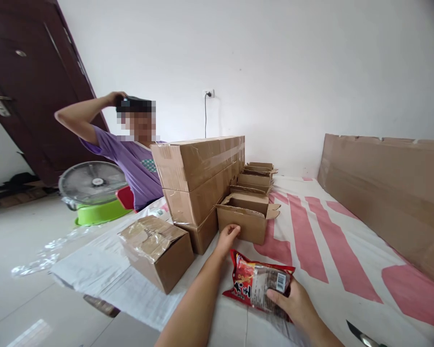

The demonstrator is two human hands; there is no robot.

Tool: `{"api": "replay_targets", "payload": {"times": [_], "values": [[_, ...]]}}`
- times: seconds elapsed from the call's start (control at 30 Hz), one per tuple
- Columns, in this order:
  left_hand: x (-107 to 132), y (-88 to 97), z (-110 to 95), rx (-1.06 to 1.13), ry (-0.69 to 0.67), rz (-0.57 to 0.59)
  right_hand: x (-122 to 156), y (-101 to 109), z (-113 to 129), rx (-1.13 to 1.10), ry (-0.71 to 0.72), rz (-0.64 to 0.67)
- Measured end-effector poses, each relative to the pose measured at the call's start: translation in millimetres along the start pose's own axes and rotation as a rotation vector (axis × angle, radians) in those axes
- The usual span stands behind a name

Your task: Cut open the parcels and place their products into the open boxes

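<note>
The right hand [299, 300] clamps its fingers on the red packet [256, 280], its long axis crosswise, just short of the open box [251, 230], against which the nearer left hand [227, 238] rests, its finger hold unclear.

Free room runs between the near open box [241, 226] and right-hand cardboard panel [386, 193]; stacked cartons [202, 185] block the left.

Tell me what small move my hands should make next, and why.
Probably lift the red packet toward the nearest open box: your right hand holds the packet in front of it, and your left hand is at the box's near side.
</note>
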State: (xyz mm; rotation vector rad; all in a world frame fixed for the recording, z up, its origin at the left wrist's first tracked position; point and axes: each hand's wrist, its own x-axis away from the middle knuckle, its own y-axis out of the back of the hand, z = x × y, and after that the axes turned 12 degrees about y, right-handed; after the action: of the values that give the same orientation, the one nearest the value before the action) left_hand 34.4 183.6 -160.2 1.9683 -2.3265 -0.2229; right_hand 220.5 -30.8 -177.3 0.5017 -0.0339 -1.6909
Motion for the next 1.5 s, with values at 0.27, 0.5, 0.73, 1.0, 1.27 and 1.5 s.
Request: {"api": "replay_targets", "payload": {"times": [0.27, 0.5, 0.73, 1.0, 1.27, 1.5], "values": [[37, -5.9, -29, -0.067, -0.316, -0.051, -8, 23, -3, 0.474, -0.080, -0.259], [75, -34.3, -45, -0.652, -0.705, 0.340, -7, 9, -11, 0.341, 0.017, -0.243], [58, -9.9, -47, -0.898, -0.546, 0.113, -4, 0, -28, 0.265, -0.020, -0.302], [46, 8.5, -45, -0.928, -0.280, -0.373, 2, -2, -22, 0.268, -0.054, -0.189], [57, -30.9, -37, -0.908, -0.114, -0.458, 2, -3, -20, 0.285, -0.048, -0.160], [55, -33.1, -29, -0.840, 0.046, -0.319, 3, -3, -22, 0.319, -0.032, -0.139]]}}
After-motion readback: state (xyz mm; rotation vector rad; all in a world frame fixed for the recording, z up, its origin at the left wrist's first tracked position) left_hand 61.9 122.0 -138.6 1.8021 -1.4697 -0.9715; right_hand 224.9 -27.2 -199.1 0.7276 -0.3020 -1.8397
